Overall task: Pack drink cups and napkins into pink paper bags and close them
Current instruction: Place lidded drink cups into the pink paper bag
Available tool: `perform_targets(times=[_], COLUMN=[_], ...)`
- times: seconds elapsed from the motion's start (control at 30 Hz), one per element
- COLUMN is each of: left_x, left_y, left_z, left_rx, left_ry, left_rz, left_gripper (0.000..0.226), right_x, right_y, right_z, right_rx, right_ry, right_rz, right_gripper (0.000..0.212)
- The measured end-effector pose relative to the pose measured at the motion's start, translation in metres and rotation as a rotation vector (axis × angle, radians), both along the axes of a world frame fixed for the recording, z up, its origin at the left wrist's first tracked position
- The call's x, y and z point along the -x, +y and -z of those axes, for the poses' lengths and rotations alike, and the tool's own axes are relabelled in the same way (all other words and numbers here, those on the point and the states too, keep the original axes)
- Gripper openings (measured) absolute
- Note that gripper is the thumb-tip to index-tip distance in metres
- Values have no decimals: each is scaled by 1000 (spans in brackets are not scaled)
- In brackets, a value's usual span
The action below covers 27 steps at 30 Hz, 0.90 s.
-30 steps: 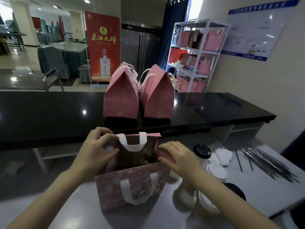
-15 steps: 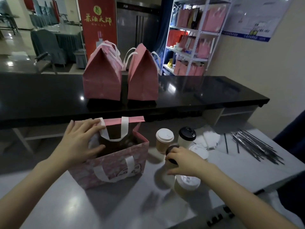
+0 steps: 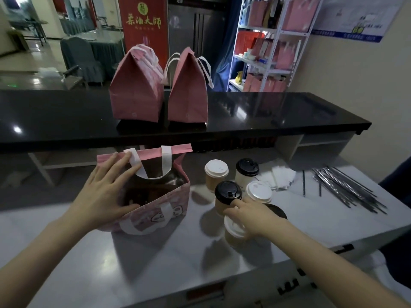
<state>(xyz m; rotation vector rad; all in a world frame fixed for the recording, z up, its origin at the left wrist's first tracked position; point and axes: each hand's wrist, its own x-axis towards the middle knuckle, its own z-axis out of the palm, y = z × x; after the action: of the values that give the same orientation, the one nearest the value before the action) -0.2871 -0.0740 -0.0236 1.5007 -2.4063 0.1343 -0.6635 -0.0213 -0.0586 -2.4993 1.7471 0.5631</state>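
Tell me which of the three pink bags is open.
The patterned bag on the grey table, steadied by the left hand: its mouth gapes. The two bags on the black counter are folded shut.

The grey table (image 3: 155,263) bears an open pink bag (image 3: 155,216), cups (image 3: 216,174), napkins (image 3: 280,176) and straws (image 3: 347,187), the black counter (image 3: 266,116) two closed bags (image 3: 133,96).

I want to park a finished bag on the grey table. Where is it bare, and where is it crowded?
Bare: the near stretch of the grey table, in front of the open bag and between the forearms; also left of it. Crowded: right of it, where cups, napkins and straws lie.
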Motion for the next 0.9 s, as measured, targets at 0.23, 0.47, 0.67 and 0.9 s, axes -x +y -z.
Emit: perform_targets(times=[0.23,0.47,0.67,0.9], left_x=[-5,-9,-4,-7], left_y=[4,1,0,7], left_z=[0,3,4,6], left_rx=[-19,-13,14,-11], left_ry=[-28,-38,-42,-42], left_rz=[-46,-77,-75,-13], left_gripper=[108,104,105,105], right_x=[-13,-56,-127,-190], right_y=[5,-3,-23,-59], right_z=[-59,-164,-187,-113], right_rx=[105,297,274,237], right_ry=[-195,-479,-546,-341], right_rz=[13,-39,-182,-261], right_gripper=[79,89,86,75])
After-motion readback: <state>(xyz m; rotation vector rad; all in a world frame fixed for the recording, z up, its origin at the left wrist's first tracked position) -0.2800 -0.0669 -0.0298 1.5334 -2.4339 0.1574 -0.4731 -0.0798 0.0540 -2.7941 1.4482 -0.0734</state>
